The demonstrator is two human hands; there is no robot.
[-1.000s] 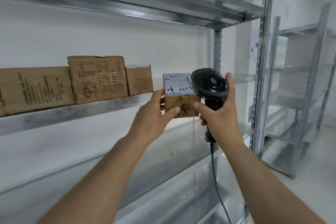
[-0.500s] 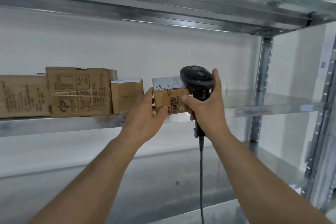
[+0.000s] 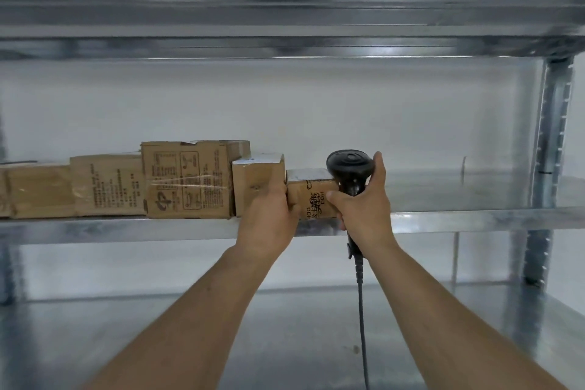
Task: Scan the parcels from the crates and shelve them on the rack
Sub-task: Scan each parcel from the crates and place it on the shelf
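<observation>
A small cardboard parcel (image 3: 311,196) with a white label on top sits on the metal rack's middle shelf (image 3: 459,215), right beside the last box in a row. My left hand (image 3: 269,218) grips the parcel's left side, thumb on its front. My right hand (image 3: 364,209) holds a black corded barcode scanner (image 3: 349,165) by its handle, with its thumb pressed against the parcel's front right edge.
Several cardboard boxes (image 3: 186,180) stand in a row on the shelf to the left of the parcel. The shelf's right part runs bare to the upright post (image 3: 552,136). A lower shelf (image 3: 285,342) lies below, and the scanner cable (image 3: 362,326) hangs over it.
Both hands carried the parcel forward and down onto the shelf, next to the row of boxes. The view swung left and closer to the rack.
</observation>
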